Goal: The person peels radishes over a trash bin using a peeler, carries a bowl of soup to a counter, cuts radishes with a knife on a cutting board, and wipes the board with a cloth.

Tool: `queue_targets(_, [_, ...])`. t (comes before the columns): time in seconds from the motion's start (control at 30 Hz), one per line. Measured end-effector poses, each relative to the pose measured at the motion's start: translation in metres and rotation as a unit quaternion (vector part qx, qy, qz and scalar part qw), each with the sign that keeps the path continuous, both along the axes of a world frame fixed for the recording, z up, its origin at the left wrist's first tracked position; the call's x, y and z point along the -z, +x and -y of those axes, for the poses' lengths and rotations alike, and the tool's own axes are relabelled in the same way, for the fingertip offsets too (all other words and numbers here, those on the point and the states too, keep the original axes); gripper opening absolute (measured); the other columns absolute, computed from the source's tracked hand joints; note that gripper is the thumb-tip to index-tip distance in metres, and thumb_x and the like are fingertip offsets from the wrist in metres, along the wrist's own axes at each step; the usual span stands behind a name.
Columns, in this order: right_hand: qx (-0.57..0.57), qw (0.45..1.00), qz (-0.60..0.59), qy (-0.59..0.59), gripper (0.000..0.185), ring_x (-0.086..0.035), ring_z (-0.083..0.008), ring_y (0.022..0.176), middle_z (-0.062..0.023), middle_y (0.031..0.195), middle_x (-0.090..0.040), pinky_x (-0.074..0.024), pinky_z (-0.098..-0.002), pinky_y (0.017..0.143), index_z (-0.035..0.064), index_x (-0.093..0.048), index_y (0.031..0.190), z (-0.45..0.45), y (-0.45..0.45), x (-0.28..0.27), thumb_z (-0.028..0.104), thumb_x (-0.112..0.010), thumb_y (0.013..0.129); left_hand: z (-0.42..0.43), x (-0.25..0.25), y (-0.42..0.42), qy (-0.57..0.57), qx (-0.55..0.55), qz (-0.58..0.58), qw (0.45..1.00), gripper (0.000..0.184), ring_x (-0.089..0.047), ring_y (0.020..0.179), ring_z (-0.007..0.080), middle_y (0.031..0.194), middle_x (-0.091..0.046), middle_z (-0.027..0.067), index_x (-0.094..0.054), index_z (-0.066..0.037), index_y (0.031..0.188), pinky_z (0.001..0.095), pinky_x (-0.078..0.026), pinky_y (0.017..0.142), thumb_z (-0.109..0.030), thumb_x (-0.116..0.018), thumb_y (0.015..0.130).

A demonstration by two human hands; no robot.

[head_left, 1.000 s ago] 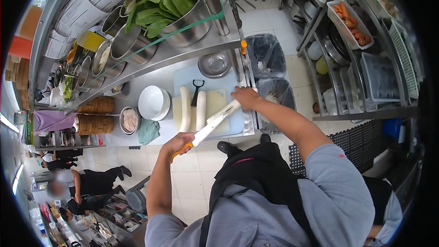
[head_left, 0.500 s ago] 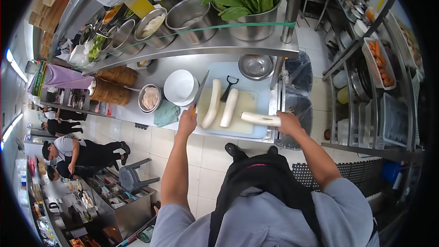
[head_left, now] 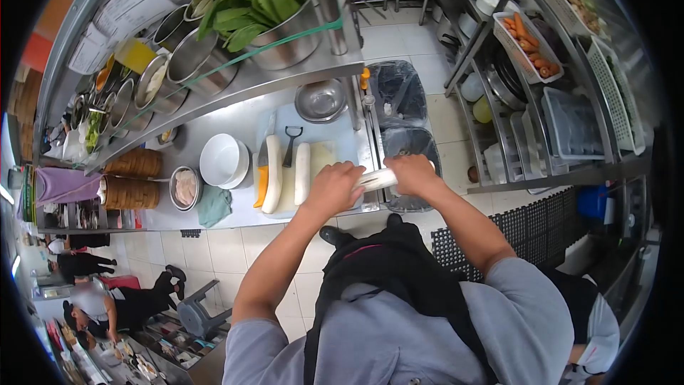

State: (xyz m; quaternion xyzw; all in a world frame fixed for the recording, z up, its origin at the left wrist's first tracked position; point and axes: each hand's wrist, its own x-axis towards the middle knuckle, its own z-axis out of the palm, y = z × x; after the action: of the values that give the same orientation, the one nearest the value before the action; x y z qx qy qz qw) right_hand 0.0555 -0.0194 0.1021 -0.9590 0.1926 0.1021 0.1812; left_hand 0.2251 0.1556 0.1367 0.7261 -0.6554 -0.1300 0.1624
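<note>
White radish (head_left: pixel 377 180) is held by the left grip (head_left: pixel 333 189) and right grip (head_left: pixel 414 175), both closed around it, above the tabletop's (head_left: pixel 244 208) near right corner; in my judgement, even pressure would keep it steady.

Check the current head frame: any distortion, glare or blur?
Head view: strong fisheye, corners black, the shelf's outer frame bowed; same head view: highlights on the steel bowl; head view again: a blurred patch over the head of a person at lower left, while the left hand, right hand and white vegetable look fairly sharp.
</note>
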Motion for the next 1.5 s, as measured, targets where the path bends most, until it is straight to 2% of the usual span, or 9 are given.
queue_targets(0.13, [-0.016, 1.000, 0.000, -0.001, 0.040, -0.072, -0.0337, 0.090, -0.0141, 0.095, -0.074, -0.0569, -0.0468, 0.076, 0.0090, -0.067, 0.107, 0.013, -0.018, -0.010, 0.009, -0.073, 0.067, 0.024, 0.009, -0.002, 0.053, 0.039, -0.012, 0.998, 0.025, -0.068, 0.089, 0.0318, 0.094, -0.066, 0.0111, -0.071, -0.009, 0.107, 0.0464, -0.055, 0.076, -0.016, -0.068, 0.083])
queue_targets(0.5, [0.024, 0.999, -0.020, 0.016, 0.041, -0.072, -0.0336, 0.094, -0.0132, 0.100, -0.074, -0.0571, -0.0468, 0.080, 0.0122, -0.068, 0.110, 0.049, -0.083, -0.016, 0.011, -0.072, 0.069, 0.091, 0.016, -0.065, -0.061, 0.198, 0.003, 0.978, 0.025, -0.065, 0.076, 0.0299, 0.084, -0.060, 0.0089, -0.070, -0.010, 0.107, 0.0425, -0.055, 0.065, -0.011, -0.070, 0.082])
queue_targets(0.8, [0.058, 0.996, -0.066, 0.020, 0.041, -0.073, -0.0329, 0.095, -0.0125, 0.100, -0.075, -0.0579, -0.0461, 0.080, 0.0145, -0.069, 0.114, 0.076, -0.145, -0.022, 0.013, -0.071, 0.073, 0.146, 0.022, -0.112, -0.119, 0.311, -0.009, 0.943, 0.016, -0.064, 0.075, 0.0308, 0.084, -0.057, 0.0102, -0.068, -0.008, 0.098, 0.0440, -0.054, 0.064, -0.016, -0.072, 0.085])
queue_targets(1.0, [0.080, 0.994, -0.059, 0.038, 0.039, -0.073, -0.0322, 0.092, -0.0111, 0.097, -0.075, -0.0577, -0.0463, 0.078, 0.0173, -0.070, 0.110, 0.085, -0.174, -0.015, 0.013, -0.071, 0.071, 0.181, 0.010, -0.131, -0.077, 0.361, 0.001, 0.929, 0.013, -0.064, 0.076, 0.0313, 0.084, -0.057, 0.0106, -0.066, -0.006, 0.094, 0.0454, -0.054, 0.065, -0.015, -0.072, 0.086])
queue_targets(1.17, [0.109, 0.993, 0.014, 0.039, 0.039, -0.072, -0.0336, 0.092, -0.0117, 0.097, -0.074, -0.0570, -0.0476, 0.076, 0.0171, -0.068, 0.109, 0.087, -0.196, -0.013, 0.011, -0.071, 0.070, 0.213, -0.009, -0.122, -0.180, 0.249, -0.063, 0.950, 0.016, -0.065, 0.079, 0.0320, 0.086, -0.059, 0.0131, -0.070, -0.007, 0.097, 0.0414, -0.055, 0.068, -0.022, -0.067, 0.091])
queue_targets(1.23, [0.134, 0.989, 0.020, 0.051, 0.038, -0.070, -0.0348, 0.095, -0.0115, 0.098, -0.073, -0.0553, -0.0492, 0.077, 0.0155, -0.066, 0.107, 0.083, -0.208, -0.005, 0.010, -0.070, 0.069, 0.218, 0.010, -0.110, -0.128, 0.131, -0.088, 0.979, 0.032, -0.067, 0.090, 0.0326, 0.103, -0.063, 0.0139, -0.069, -0.012, 0.121, 0.0436, -0.055, 0.074, -0.023, -0.067, 0.091])
queue_targets(1.3, [0.151, 0.986, 0.037, 0.055, 0.036, -0.069, -0.0369, 0.097, -0.0126, 0.098, -0.072, -0.0541, -0.0511, 0.078, 0.0143, -0.065, 0.105, 0.083, -0.214, 0.009, 0.011, -0.070, 0.069, 0.201, 0.025, -0.113, -0.083, 0.128, 0.126, 0.980, 0.047, -0.065, 0.105, 0.0338, 0.123, -0.062, 0.0147, -0.060, -0.014, 0.136, 0.0478, -0.052, 0.083, -0.024, -0.068, 0.091])
queue_targets(1.33, [0.146, 0.987, 0.045, 0.049, 0.034, -0.069, -0.0378, 0.095, -0.0139, 0.097, -0.073, -0.0546, -0.0513, 0.079, 0.0147, -0.065, 0.105, 0.082, -0.219, 0.019, 0.013, -0.070, 0.071, 0.189, 0.036, -0.112, -0.055, 0.121, 0.117, 0.984, 0.055, -0.062, 0.112, 0.0349, 0.137, -0.057, 0.0149, -0.054, -0.013, 0.142, 0.0510, -0.050, 0.087, -0.024, -0.068, 0.090])
queue_targets(1.5, [0.172, 0.966, 0.059, 0.184, 0.036, -0.067, -0.0404, 0.096, -0.0167, 0.096, -0.071, -0.0534, -0.0486, 0.082, 0.0087, -0.062, 0.101, 0.067, -0.230, 0.048, 0.010, -0.073, 0.067, 0.107, 0.051, -0.096, -0.113, -0.016, -0.087, 0.990, 0.023, -0.066, 0.096, 0.0344, 0.103, -0.068, 0.0161, -0.070, -0.006, 0.111, 0.0450, -0.052, 0.082, -0.017, -0.066, 0.091])
